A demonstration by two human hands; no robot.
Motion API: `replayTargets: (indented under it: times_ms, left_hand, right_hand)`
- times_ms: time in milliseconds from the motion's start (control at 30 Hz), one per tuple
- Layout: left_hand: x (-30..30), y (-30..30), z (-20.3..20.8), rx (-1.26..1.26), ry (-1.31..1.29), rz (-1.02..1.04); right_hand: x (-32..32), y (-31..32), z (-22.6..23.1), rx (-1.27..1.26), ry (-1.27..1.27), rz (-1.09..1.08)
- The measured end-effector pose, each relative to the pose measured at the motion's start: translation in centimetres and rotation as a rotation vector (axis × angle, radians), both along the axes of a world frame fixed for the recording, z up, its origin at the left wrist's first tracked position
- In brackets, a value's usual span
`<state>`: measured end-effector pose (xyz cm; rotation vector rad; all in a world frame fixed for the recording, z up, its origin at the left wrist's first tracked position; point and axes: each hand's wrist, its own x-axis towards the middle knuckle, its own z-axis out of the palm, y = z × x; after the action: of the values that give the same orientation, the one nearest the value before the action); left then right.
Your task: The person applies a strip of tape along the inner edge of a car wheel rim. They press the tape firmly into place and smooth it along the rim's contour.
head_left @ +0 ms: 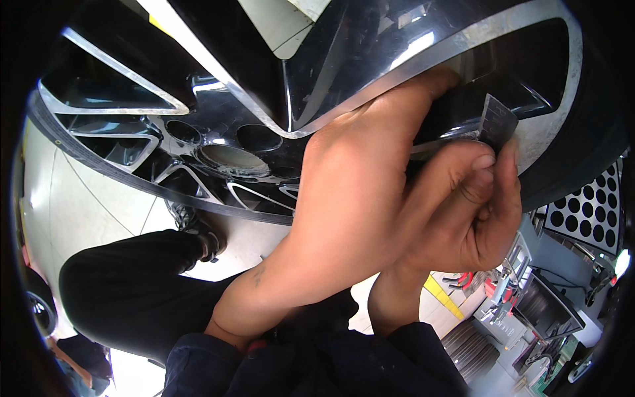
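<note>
A large alloy wheel [288, 126] with gloss-black faces and bright silver spoke edges fills the upper view, tilted before me. My left hand [364, 159] reaches across to the right-hand spoke opening. One finger stretches inside beside the silver edge; its other fingers are mostly hidden, so its grip is unclear. My right hand [473, 218] overlaps it, its fingers closed in a pinch. Out of that pinch sticks a thin dark metal strip [499, 122] with fine marks, close to the inner side of the opening. Where the two hands overlap, their fingers are hard to separate.
Black tyre rubber [589, 132] curves round the wheel at the right. A perforated panel [589, 208], a dark screen [549, 304] and red-handled tools [463, 280] stand beyond it. My bent leg [132, 284] is at lower left, above a light tiled floor [99, 192]. Another person [83, 364] shows at the lower-left edge.
</note>
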<state>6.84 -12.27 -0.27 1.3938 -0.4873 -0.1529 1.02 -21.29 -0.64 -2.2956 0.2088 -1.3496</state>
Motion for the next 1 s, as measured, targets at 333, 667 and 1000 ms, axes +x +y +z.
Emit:
replayTargets:
  times_ms: [333, 667, 1000]
  left_hand:
    - [0.1, 0.9, -0.6, -0.153, -0.060, 0.099]
    - [-0.3, 0.2, -0.6, -0.238, -0.023, 0.075]
    - [-0.1, 0.4, -0.2, -0.232, -0.023, 0.072]
  right_hand:
    - [1.1, -0.5, -1.3, 0.017, -0.132, 0.114]
    - [0.4, 0.0, -0.1, 0.032, -0.004, 0.077]
    - [0.2, -0.1, 0.3, 0.018, 0.012, 0.105]
